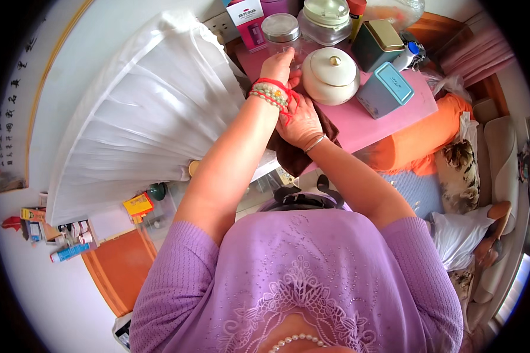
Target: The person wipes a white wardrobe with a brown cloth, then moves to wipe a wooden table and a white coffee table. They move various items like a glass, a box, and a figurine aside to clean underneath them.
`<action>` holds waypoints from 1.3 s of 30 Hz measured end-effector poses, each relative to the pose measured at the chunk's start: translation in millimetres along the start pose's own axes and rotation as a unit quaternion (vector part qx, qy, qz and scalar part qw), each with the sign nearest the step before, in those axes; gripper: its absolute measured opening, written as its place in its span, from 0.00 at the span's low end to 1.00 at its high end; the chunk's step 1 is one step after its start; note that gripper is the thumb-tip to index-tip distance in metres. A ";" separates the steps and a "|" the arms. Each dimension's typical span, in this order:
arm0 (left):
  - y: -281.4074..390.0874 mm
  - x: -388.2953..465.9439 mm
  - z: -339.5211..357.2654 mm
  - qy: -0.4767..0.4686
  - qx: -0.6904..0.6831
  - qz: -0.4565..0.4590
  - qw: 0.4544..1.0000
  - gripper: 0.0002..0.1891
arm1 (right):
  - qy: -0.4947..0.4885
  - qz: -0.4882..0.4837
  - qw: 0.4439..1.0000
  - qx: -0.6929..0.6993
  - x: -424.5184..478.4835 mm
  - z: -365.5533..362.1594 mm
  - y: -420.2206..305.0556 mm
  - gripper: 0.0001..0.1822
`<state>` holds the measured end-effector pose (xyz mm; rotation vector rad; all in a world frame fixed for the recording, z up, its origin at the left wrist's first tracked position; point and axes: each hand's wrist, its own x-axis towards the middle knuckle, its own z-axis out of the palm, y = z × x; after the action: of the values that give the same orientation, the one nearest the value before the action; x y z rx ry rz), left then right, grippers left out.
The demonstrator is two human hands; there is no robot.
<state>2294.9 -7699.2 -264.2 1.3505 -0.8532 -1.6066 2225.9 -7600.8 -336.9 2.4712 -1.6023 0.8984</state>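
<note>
My left hand (281,68), wearing beaded bracelets and a red string at the wrist, reaches in front of a lidded glass jar (277,43). Its fingertips are close to the jar and to a cream lidded pot (329,81) with a gold knob; contact is unclear. Below that wrist, my right hand (299,122), with a bangle, lies on a dark brown cloth (298,156). The right fingers pass behind the left wrist, so their grip is hidden. The cloth hangs over the near edge of a pink-topped table (393,119).
Behind the pot stand a larger glass jar (326,22), a dark green tin (375,46) and a pink box (248,26). A light blue tin (386,90) sits right of it. White draped fabric (150,119) rises at left. A person (463,238) is on the sofa at right.
</note>
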 end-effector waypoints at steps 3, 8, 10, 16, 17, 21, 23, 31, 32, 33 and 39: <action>1.8 5.2 -2.5 0.004 -0.019 0.013 1.000 0.15 | 0.010 0.004 1.000 -0.004 -4.7 1.1 0.1 0.22; 19.4 -12.6 -23.7 -0.014 0.023 0.081 0.996 0.17 | 0.011 -0.015 1.000 -0.009 -5.8 -0.8 -0.7 0.25; 35.0 -32.9 -31.8 -0.037 0.032 0.129 0.990 0.16 | 0.023 -0.019 1.000 0.008 -4.0 -4.4 -2.7 0.23; 96.3 -118.2 -57.9 -0.111 -0.009 0.207 0.972 0.12 | 0.000 -0.032 0.999 -0.032 19.7 -10.5 -14.5 0.21; 102.4 -128.8 -62.0 -0.119 -0.030 0.207 0.971 0.12 | -0.022 -0.039 0.999 -0.028 27.6 -8.5 -16.7 0.22; 110.0 -156.1 -73.7 -0.100 -0.052 0.238 0.965 0.13 | -0.203 0.109 0.973 -0.011 57.4 4.4 -22.1 0.27; 108.5 -161.6 -79.8 -0.092 -0.056 0.249 0.962 0.13 | -0.242 0.109 0.964 -0.023 70.1 8.2 -21.7 0.22; 95.2 -169.5 -101.9 -0.061 -0.044 0.235 0.969 0.15 | -0.002 -0.014 0.987 -0.158 126.5 -7.1 7.6 0.10; 93.7 -169.8 -102.6 -0.059 -0.038 0.238 0.969 0.15 | -0.065 0.034 0.975 -0.209 132.1 -4.8 12.1 0.12; 92.2 -169.7 -102.8 -0.062 -0.044 0.231 0.970 0.15 | -0.062 0.075 0.954 -0.283 141.4 -1.8 18.6 0.15; 85.8 -167.0 -102.6 -0.065 -0.028 0.219 0.973 0.15 | -0.330 0.157 0.909 -0.198 157.6 41.0 39.5 0.34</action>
<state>2420.5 -7579.7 -138.8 0.9403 -1.0898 -1.3670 2255.5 -7761.9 -302.1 2.3641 -2.1375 -0.3136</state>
